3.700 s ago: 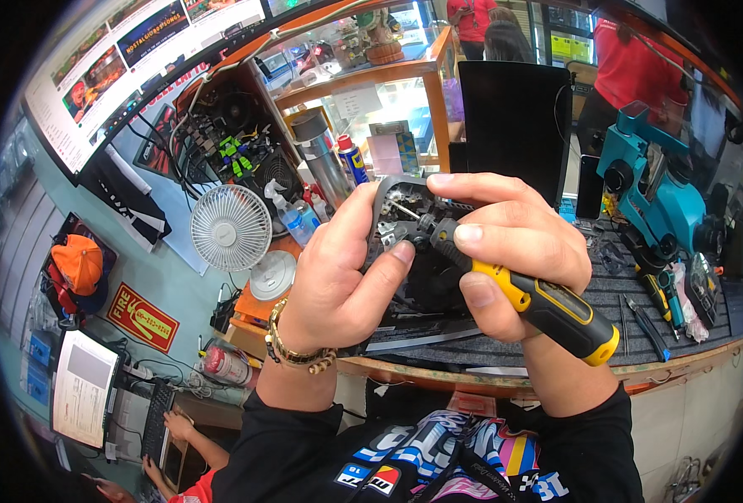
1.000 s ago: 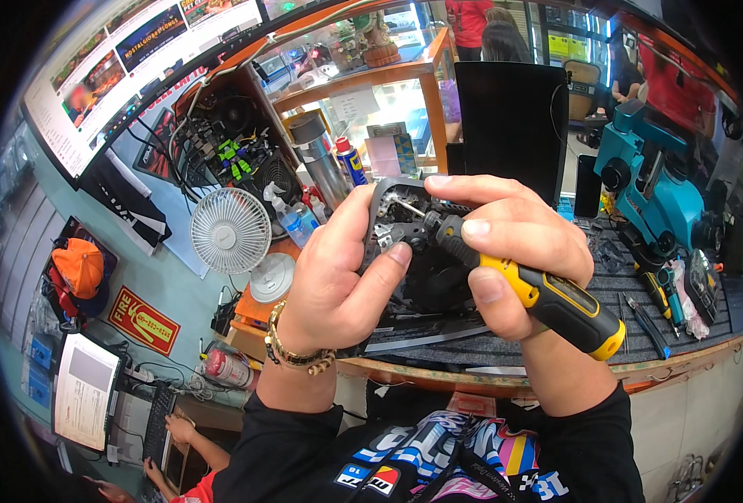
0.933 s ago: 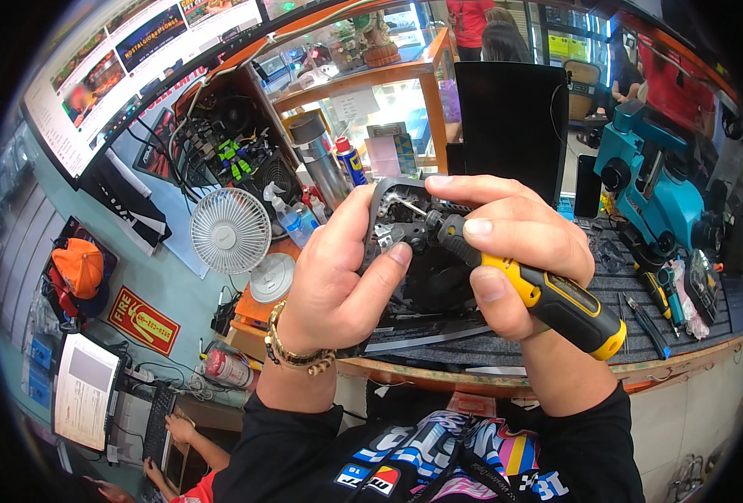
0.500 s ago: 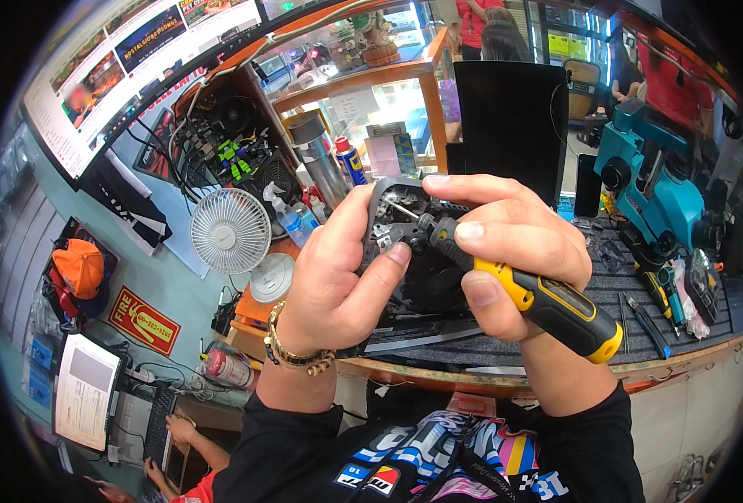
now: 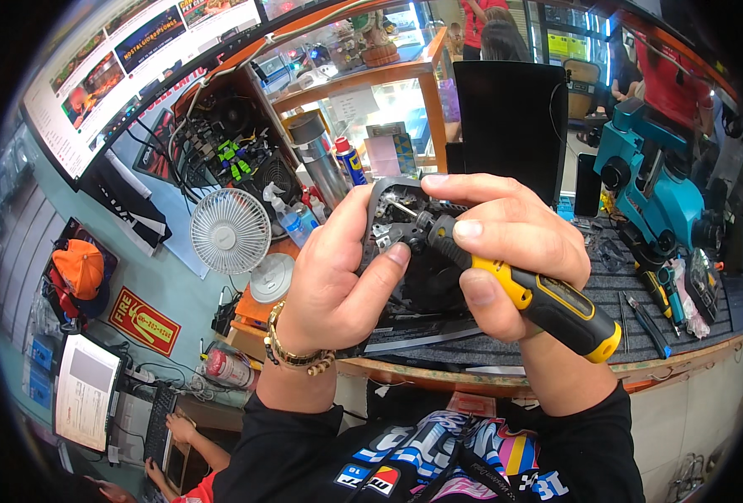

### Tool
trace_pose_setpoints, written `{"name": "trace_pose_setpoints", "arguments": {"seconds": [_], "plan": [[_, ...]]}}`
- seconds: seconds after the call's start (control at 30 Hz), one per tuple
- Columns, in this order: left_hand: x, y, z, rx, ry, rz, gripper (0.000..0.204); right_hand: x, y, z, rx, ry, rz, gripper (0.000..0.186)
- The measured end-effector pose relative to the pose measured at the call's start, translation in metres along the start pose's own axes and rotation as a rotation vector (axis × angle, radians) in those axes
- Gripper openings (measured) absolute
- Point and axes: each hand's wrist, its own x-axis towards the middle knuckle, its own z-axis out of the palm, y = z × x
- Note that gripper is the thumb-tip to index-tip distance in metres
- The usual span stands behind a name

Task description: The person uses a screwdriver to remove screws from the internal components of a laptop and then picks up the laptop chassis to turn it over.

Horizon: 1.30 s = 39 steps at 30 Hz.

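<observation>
My left hand is closed around a black plastic device part with small metal pieces inside, the thumb pressing near its lower edge. I cannot make out what device it is. In my right hand is a thick black and yellow screwdriver, tilted with its handle end toward the lower right. Its thin shaft points up and left into the opening of the part. The right index fingertip rests by the part's upper rim. Where the tip meets the part is too small to see well.
Behind my hands lies a ribbed dark mat. On the right are pliers and a teal microscope. A dark monitor stands at the back. Leftward are a white fan, spray bottle and blue can. Another person's hands are at a keyboard, lower left.
Almost nothing differs. The screwdriver and my right hand have shifted very slightly to the left, and my left hand holds the part in the same place.
</observation>
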Motion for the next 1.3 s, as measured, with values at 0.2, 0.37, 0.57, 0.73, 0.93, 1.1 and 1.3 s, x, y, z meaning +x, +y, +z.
{"name": "trace_pose_setpoints", "arguments": {"seconds": [0.2,0.37,0.57,0.73,0.93,1.1,1.3], "plan": [[-0.001,0.001,0.001,-0.003,0.016,-0.017,0.043,-0.001,0.0,0.004,0.051,0.11,0.026,0.031],[0.0,0.001,0.0,-0.002,-0.008,-0.013,0.044,-0.002,-0.002,-0.003,0.012,-0.001,0.034,0.03],[0.0,-0.001,0.001,0.006,0.001,0.032,0.044,-0.002,-0.002,-0.003,0.005,-0.003,0.036,0.03],[0.001,-0.002,0.002,-0.017,-0.003,0.016,0.043,0.001,0.0,0.004,0.048,0.106,-0.003,0.03],[0.0,0.0,-0.001,-0.007,-0.007,0.023,0.042,0.001,0.001,0.007,0.078,0.133,0.006,0.029],[0.002,0.002,-0.004,0.021,-0.028,-0.001,0.041,-0.01,-0.004,-0.003,0.076,0.1,0.098,0.028],[0.009,-0.015,-0.004,-0.09,-0.018,-0.051,0.051,-0.022,-0.033,-0.031,0.159,0.276,0.324,0.03]]}}
